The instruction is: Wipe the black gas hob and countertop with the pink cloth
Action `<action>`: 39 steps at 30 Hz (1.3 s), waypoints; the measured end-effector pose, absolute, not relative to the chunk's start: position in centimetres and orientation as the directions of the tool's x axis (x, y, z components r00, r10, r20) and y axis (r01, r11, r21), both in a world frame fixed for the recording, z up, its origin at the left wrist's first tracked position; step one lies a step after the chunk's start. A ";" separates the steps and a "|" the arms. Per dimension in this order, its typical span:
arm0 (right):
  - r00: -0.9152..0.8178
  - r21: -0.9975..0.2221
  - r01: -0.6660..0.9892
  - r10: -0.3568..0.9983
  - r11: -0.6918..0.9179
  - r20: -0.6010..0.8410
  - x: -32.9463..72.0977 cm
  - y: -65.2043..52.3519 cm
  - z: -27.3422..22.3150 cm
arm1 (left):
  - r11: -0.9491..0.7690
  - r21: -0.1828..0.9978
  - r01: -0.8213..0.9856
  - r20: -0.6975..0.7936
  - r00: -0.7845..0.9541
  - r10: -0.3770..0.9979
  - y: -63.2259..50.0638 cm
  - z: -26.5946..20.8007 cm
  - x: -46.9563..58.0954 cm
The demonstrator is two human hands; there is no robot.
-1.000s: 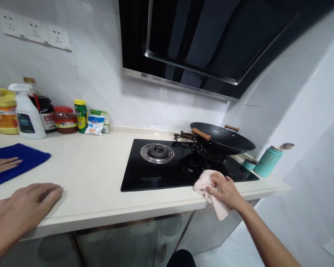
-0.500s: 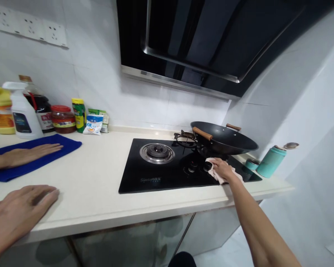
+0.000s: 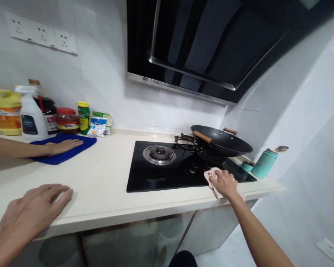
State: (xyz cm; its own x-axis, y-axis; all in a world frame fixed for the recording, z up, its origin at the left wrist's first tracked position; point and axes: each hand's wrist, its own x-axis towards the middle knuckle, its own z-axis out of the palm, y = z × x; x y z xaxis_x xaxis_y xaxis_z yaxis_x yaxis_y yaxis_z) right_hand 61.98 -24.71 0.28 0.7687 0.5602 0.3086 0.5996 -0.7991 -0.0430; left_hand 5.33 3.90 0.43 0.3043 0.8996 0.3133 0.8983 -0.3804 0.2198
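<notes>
My right hand (image 3: 225, 184) has its fingers bent over a pale pink cloth (image 3: 212, 174), pressed to the front right of the black gas hob (image 3: 167, 181). The cloth lies partly on the glass and partly on the counter's front strip. Just behind it, the hob's knobs (image 3: 192, 169) show, one partly covered. A black wok (image 3: 225, 142) with wooden handles rests on the right burner. At the lower left, my left hand (image 3: 36, 204) leans on the white counter (image 3: 105, 178), empty, its thumb apart from the fingers.
Another person's hand (image 3: 65, 146) lies flat on a blue cloth (image 3: 54, 157). Behind are a spray bottle (image 3: 32, 115), a yellow jug (image 3: 5, 115), a red-lidded jar (image 3: 68, 121) and seasoning packs (image 3: 97, 127). A teal flask (image 3: 265, 164) stands right. The range hood (image 3: 189, 48) hangs above.
My right hand has drawn the pink cloth from beside the knobs toward the hob's front edge. The other person's hand has slid the blue cloth right. My left hand still rests on the counter.
</notes>
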 end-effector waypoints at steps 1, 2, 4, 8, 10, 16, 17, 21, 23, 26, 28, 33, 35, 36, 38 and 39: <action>0.748 -0.032 0.618 0.576 -0.785 0.331 60.6 -24.8 0.2 | -0.374 0.207 0.904 0.306 0.304 0.902 3.8 0.4 5.4; 0.714 -0.023 0.654 0.606 -0.756 0.351 59.1 -24.8 0.0 | -0.372 0.187 0.909 0.297 0.309 0.904 3.8 0.3 5.4; 0.608 -0.006 0.755 0.696 -0.656 0.382 55.7 -24.1 -0.1 | -0.393 0.154 0.907 0.296 0.337 0.894 4.0 0.0 5.3; 0.344 0.025 0.922 0.845 -0.387 0.410 48.4 -20.5 -0.1 | -0.480 0.156 0.863 0.293 0.423 0.857 4.4 0.3 5.7; 0.236 0.027 0.963 0.884 -0.269 0.405 45.7 -18.0 0.3 | -0.552 0.196 0.810 0.302 0.486 0.820 4.4 1.5 6.9; 0.311 -0.030 0.948 0.904 -0.317 0.294 45.7 -11.1 1.7 | -0.719 0.277 0.637 0.278 0.664 0.695 5.1 5.5 15.0; 0.368 -0.034 0.927 0.887 -0.374 0.279 46.5 -10.3 1.7 | -0.731 0.282 0.621 0.242 0.691 0.681 5.3 5.8 16.3; 0.558 -0.029 0.822 0.792 -0.569 0.247 50.3 -7.4 1.2 | -0.770 0.280 0.573 0.160 0.763 0.626 6.5 5.3 19.7; 0.616 -0.028 0.778 0.753 -0.628 0.233 52.0 -5.8 0.9 | -0.806 0.268 0.528 0.173 0.797 0.579 7.2 4.2 20.2; 0.669 -0.042 0.733 0.709 -0.679 0.223 54.4 -2.9 0.7 | -0.854 0.230 0.467 0.234 0.825 0.515 8.2 2.3 20.4; 0.676 -0.042 0.728 0.707 -0.684 0.208 56.0 -0.9 0.7 | -0.873 0.192 0.447 0.259 0.835 0.485 8.6 1.3 20.5; 0.618 -0.008 0.783 0.776 -0.622 0.123 60.4 4.4 1.4 | -0.900 0.075 0.430 0.235 0.869 0.435 8.4 0.4 20.6; 0.549 0.004 0.834 0.832 -0.551 0.080 61.7 6.8 1.9 | -0.904 -0.007 0.427 0.246 0.877 0.412 8.0 0.2 20.7; 0.509 0.009 0.860 0.859 -0.511 0.061 62.2 8.0 2.1 | -0.903 -0.051 0.426 0.255 0.880 0.400 7.8 0.1 20.7; 0.439 0.016 0.898 0.898 -0.439 0.033 62.8 10.7 2.4 | -0.891 -0.124 0.436 0.267 0.880 0.393 7.4 -0.1 20.7; 0.412 0.020 0.911 0.911 -0.412 0.027 62.8 12.0 2.5 | -0.883 -0.143 0.447 0.268 0.876 0.400 7.3 -0.1 20.6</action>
State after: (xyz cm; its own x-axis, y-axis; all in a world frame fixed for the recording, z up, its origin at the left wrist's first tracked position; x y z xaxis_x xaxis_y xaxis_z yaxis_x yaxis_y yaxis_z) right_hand 62.82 12.02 2.46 0.4117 0.9109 0.0269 0.9109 -0.4122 0.0196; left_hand 20.65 7.29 -0.12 0.8764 0.4003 0.2678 0.4469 -0.8832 -0.1425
